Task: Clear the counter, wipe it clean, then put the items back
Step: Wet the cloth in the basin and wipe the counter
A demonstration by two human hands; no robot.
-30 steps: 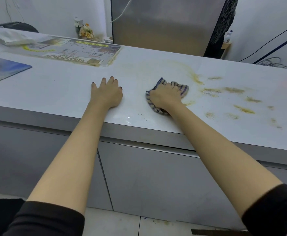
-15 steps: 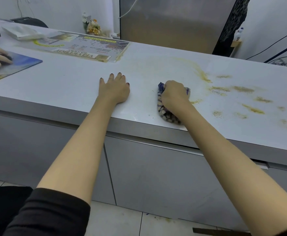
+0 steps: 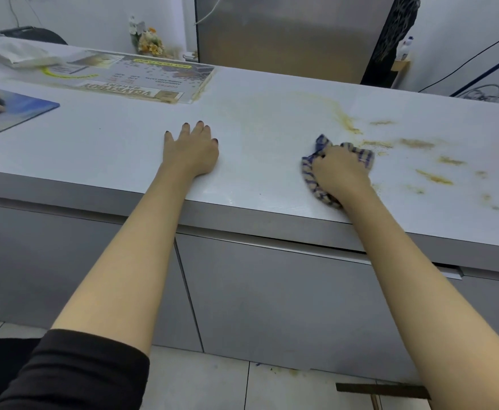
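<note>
Counter (image 3: 124, 149): it is a smooth, pale grey top with a straight near edge; flat grey cabinet fronts are standing below it.
Cloth (image 3: 308, 173): a soft checked rag, blue and beige, is lying crumpled near the front edge, right of the middle.
Right hand (image 3: 341, 173): it is pressing on the cloth with the fingers curled closed around the bunched fabric.
Left hand (image 3: 192, 152): it is lying flat on the counter, palm down, fingers stretched and a little spread, holding nothing.
Stains (image 3: 434, 177): yellowish, grainy smears are spreading to the right of the cloth and far behind it.
Menu sheet (image 3: 130, 76): a glossy printed rectangle is lying at the far left.
Change: compared with half a second ago, the cloth is sitting further right, closer to the stains, and more of it is showing past the knuckles; the left hand is staying in its place.
</note>
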